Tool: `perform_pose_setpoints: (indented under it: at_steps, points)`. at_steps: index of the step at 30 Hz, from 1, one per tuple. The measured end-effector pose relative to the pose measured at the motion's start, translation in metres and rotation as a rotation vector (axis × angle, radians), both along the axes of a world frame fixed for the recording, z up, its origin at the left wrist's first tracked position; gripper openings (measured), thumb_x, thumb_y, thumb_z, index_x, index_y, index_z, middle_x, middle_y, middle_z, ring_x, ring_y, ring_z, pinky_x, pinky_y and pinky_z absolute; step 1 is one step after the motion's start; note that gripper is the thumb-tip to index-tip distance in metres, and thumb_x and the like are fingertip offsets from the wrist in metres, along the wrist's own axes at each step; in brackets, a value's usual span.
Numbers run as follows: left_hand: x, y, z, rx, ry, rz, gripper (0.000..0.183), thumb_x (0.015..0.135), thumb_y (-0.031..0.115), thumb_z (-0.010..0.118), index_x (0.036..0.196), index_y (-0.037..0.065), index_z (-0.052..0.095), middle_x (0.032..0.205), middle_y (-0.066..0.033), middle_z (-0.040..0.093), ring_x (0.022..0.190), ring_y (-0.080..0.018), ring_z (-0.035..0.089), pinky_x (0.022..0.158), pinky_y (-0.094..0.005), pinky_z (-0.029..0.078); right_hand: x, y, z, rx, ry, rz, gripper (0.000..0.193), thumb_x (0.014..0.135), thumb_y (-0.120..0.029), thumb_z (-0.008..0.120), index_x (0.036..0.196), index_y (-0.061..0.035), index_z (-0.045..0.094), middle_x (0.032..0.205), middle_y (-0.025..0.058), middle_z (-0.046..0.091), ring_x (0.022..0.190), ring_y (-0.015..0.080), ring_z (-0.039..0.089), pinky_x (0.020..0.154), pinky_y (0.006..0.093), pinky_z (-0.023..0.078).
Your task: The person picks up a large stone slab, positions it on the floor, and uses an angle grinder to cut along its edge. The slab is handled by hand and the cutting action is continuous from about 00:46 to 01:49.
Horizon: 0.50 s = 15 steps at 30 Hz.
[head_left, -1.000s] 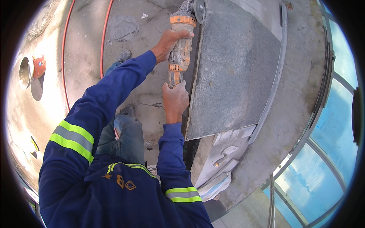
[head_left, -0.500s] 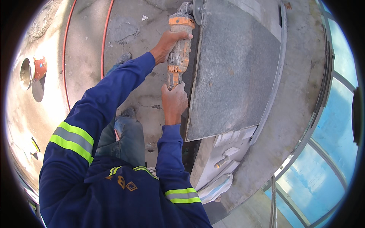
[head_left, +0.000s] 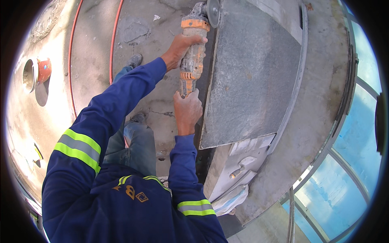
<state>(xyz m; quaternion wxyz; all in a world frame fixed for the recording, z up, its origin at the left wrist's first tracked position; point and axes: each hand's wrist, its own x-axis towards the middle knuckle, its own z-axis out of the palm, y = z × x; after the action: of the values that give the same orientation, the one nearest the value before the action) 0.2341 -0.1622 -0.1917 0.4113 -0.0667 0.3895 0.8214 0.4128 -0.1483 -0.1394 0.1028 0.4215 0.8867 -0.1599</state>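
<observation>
A dusty orange-and-grey angle grinder [head_left: 193, 56] lies lengthwise between my hands, its head pointing away from me. My left hand [head_left: 180, 49] is closed round the body just behind the head. Farther back, my right hand [head_left: 188, 111] grips the narrow rear end of the handle. The round disc [head_left: 212, 13] stands on edge at the far left edge of a dark grey stone slab [head_left: 251, 77]. Whether the disc touches the slab or is spinning, I cannot tell.
Beneath the slab's near end are pale boards with a trowel [head_left: 243, 166] and a white sack [head_left: 233, 200]. Two red hoses [head_left: 113, 40] run along the concrete floor at left, past a tipped red bucket [head_left: 40, 73]. Blue-paned framing [head_left: 352, 141] curves along the right.
The view has shifted very slightly. Both hands keep the same hold on the grinder, and its disc stays by the slab's edge.
</observation>
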Motion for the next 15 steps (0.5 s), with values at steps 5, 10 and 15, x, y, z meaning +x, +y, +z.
perform_pose_setpoints:
  at_steps: [5,10,15]
  points:
    - [-0.0020,0.0028,-0.0019,-0.003,0.013,0.001,0.043,0.079,0.027,0.083,0.105,-0.001,0.064,0.084,-0.0110,0.068,0.068,-0.0198,0.070,0.060,-0.0353,0.060,-0.0071,0.0026,0.0037,-0.031,-0.037,-0.029,0.043,0.082,-0.034,0.070,0.099,0.0040,0.059,0.083,0.0286,0.070,0.082,0.0479,0.070,0.075,0.0540,0.056]
    - [-0.0049,0.0068,-0.0055,-0.007,0.021,0.000,0.043,0.079,0.027,0.082,0.105,-0.001,0.064,0.084,-0.0113,0.068,0.068,-0.0199,0.070,0.060,-0.0356,0.060,-0.0099,0.0058,0.0032,-0.067,-0.032,-0.047,0.042,0.082,-0.033,0.070,0.099,0.0040,0.059,0.084,0.0285,0.070,0.083,0.0480,0.070,0.077,0.0544,0.055]
    - [-0.0062,0.0087,-0.0056,-0.009,0.003,0.002,0.041,0.079,0.026,0.082,0.104,-0.001,0.064,0.084,-0.0107,0.068,0.067,-0.0199,0.070,0.059,-0.0355,0.059,-0.0089,0.0081,0.0000,-0.059,-0.024,-0.043,0.043,0.083,-0.035,0.070,0.099,0.0035,0.059,0.083,0.0282,0.070,0.083,0.0478,0.070,0.076,0.0542,0.055]
